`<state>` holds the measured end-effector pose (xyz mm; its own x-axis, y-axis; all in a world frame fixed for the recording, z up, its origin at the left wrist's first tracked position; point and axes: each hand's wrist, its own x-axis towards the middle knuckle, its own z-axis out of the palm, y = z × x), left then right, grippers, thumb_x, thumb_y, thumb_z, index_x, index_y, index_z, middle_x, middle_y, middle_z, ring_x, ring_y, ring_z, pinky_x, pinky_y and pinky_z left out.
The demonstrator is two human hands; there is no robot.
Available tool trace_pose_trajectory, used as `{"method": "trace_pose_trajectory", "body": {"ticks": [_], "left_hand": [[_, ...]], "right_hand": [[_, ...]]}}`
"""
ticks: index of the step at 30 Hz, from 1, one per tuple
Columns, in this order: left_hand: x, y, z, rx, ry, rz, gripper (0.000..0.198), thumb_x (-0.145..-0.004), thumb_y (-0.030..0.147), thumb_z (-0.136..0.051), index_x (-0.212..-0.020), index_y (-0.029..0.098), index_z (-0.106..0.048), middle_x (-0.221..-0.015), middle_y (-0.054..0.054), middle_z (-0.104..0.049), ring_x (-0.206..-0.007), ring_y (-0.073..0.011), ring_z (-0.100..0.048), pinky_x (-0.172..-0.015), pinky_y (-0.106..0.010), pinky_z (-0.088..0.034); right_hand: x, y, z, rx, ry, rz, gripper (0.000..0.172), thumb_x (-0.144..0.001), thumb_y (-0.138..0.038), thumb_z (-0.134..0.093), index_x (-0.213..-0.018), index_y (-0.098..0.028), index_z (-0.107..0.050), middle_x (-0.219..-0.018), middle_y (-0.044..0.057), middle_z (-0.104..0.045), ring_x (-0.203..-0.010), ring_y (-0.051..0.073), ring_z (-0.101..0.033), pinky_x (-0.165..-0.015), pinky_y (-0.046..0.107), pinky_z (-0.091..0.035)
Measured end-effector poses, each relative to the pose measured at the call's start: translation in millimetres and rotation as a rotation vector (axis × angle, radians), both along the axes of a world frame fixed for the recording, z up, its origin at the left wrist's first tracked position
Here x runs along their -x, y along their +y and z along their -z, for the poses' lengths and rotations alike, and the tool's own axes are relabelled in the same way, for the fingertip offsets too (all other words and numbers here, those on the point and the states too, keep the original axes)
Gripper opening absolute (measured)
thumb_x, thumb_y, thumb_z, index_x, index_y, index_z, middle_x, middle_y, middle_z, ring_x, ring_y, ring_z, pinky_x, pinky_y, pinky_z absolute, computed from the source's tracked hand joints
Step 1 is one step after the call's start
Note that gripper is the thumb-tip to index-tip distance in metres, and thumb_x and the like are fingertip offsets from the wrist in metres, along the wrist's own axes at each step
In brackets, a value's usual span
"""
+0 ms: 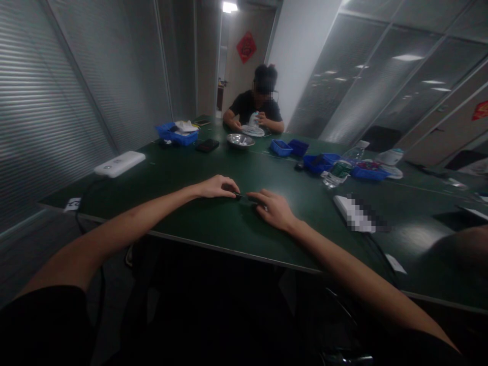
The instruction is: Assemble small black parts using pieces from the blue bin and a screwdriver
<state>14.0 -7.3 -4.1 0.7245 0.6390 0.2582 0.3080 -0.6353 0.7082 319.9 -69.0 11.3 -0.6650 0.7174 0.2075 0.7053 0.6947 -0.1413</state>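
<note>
My left hand (218, 187) rests low over the green table, its thumb and fingers pinched on a small dark, thin piece (238, 195). What kind of piece it is cannot be made out. From the other side my right hand (275, 209) reaches in, with the index finger stretched towards the piece's tip and the thumb apart from it. A tiny pale spot shows between those fingers, too blurred to name. Whether the right fingertip touches the dark piece is unclear.
Across the green table (183, 173), a person handles a white fan (253, 130). Nearby are a metal bowl (240, 142) and a blue bin (177, 134). A white power bank-like box (120, 163) lies left; a plastic bottle (337, 173) and blue trays (320, 162) stand right.
</note>
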Motion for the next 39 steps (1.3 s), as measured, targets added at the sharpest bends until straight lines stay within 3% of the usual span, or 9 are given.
{"method": "trace_pose_trajectory", "body": {"ticks": [12,20,29,39], "left_hand": [[-7.7,-3.4,4.0,-0.029,-0.007,0.035,0.031,-0.095,0.041,-0.077,-0.118,0.020,-0.080,-0.110,-0.009,-0.074,-0.100,-0.0211,-0.068,-0.090,-0.032,-0.051],[-8.7,-5.2,1.4,0.015,-0.030,0.021,0.047,-0.092,0.039,-0.080,-0.135,0.020,-0.073,-0.107,-0.008,-0.072,-0.099,-0.0215,-0.067,-0.089,-0.034,-0.051],[-7.5,-2.3,1.3,-0.120,0.002,0.033,0.040,-0.093,0.041,-0.079,-0.129,0.024,-0.076,-0.124,-0.010,-0.067,-0.115,-0.0250,-0.065,-0.101,-0.039,-0.049],[-8.5,-5.7,3.7,-0.166,0.052,-0.007,0.050,-0.097,0.046,-0.074,-0.141,0.024,-0.068,-0.142,-0.012,-0.064,-0.134,-0.0296,-0.056,-0.116,-0.045,-0.040]], "right_hand": [[-1.0,1.1,3.4,0.003,-0.030,-0.013,0.054,-0.104,-0.023,-0.052,-0.158,-0.027,-0.052,-0.120,0.006,-0.067,-0.090,0.018,-0.063,-0.079,0.029,-0.044],[1.0,1.2,1.6,0.021,0.040,0.048,0.054,-0.102,-0.022,-0.051,-0.156,-0.025,-0.054,-0.129,0.009,-0.070,-0.099,0.021,-0.067,-0.086,0.032,-0.049],[1.8,-0.1,-1.3,0.040,0.054,0.127,0.046,-0.100,-0.024,-0.056,-0.145,-0.024,-0.065,-0.137,0.008,-0.073,-0.115,0.025,-0.070,-0.099,0.035,-0.051],[3.3,-2.7,-7.0,0.065,0.068,0.256,0.044,-0.100,-0.029,-0.057,-0.142,-0.023,-0.068,-0.129,0.008,-0.077,-0.098,0.024,-0.074,-0.088,0.034,-0.055]]}}
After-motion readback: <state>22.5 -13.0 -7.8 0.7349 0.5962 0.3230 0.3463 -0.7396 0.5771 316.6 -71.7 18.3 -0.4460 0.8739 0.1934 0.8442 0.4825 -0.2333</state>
